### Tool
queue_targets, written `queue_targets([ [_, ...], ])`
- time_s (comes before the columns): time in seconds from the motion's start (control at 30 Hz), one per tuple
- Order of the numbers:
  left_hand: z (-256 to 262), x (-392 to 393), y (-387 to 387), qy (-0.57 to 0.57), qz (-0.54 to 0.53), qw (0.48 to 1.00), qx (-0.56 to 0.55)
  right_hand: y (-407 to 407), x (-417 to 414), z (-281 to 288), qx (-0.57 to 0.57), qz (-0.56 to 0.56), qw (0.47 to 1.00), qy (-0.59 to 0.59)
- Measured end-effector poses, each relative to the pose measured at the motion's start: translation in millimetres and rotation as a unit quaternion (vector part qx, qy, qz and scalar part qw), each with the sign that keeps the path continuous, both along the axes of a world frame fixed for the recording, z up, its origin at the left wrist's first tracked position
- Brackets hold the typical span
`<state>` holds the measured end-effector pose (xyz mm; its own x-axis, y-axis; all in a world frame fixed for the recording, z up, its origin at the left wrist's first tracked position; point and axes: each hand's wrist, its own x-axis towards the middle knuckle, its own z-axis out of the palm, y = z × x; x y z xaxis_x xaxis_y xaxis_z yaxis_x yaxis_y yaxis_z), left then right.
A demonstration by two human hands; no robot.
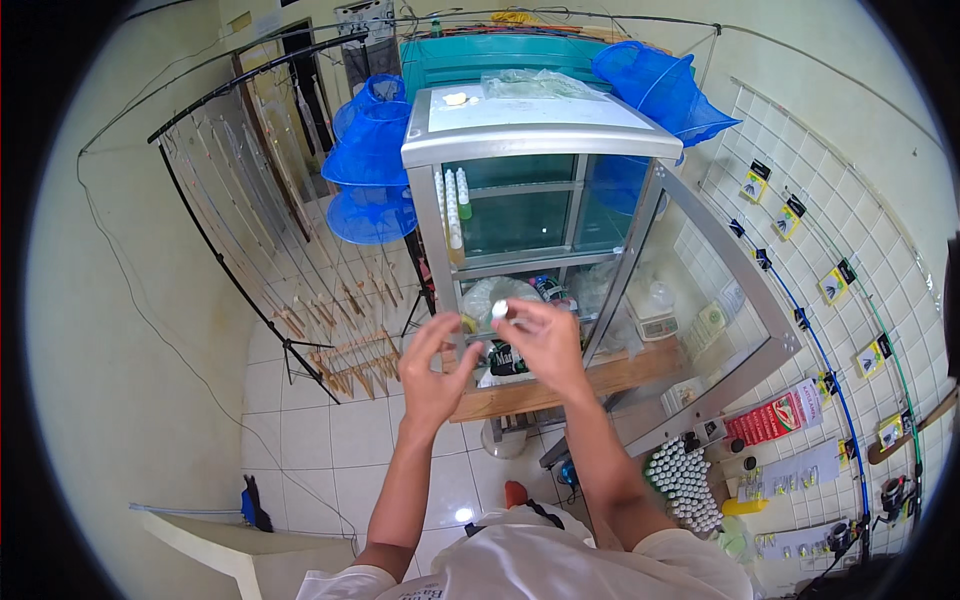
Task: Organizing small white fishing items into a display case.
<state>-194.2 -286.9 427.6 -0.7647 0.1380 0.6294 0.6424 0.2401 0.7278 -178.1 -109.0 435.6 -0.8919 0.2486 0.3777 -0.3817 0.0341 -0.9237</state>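
Note:
My right hand [544, 341] pinches a small white-capped bottle [500, 308] between thumb and fingers. Most of the bottle's body is hidden from this angle. To its left, my left hand [437, 367] is raised with fingers curled apart and nothing in it. Both hands are in front of a metal-framed glass cabinet [541, 141] whose glass door [709, 322] hangs open to the right. Rows of white-capped bottles [454, 214] stand on the upper shelf at its left side. Plastic bags and a dark package [507, 360] bearing writing lie lower down, partly behind my hands.
Many white-capped bottles [682, 484] stand packed together at lower right. A digital scale [656, 322] shows through the door glass. Blue mesh nets [367, 142] hang left of the cabinet, beside a rack of fishing rods [255, 187]. A wire grid [817, 247] with packaged tackle covers the right wall.

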Motion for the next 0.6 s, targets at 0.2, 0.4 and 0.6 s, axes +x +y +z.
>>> queue_targets([
  [0.2,-1.0,-45.7,-2.5,-0.004,0.073,0.997,0.031,41.7,-92.6,37.7,0.109,-0.057,0.992,0.000],
  [0.4,-10.6,-68.8,7.6,-0.021,0.063,0.997,0.048,42.6,-160.2,58.1,0.260,-0.042,0.963,-0.059],
  [0.6,-12.2,-74.3,8.3,-0.020,0.076,0.996,0.050,28.5,-191.3,55.3,0.300,-0.078,0.949,-0.065],
])
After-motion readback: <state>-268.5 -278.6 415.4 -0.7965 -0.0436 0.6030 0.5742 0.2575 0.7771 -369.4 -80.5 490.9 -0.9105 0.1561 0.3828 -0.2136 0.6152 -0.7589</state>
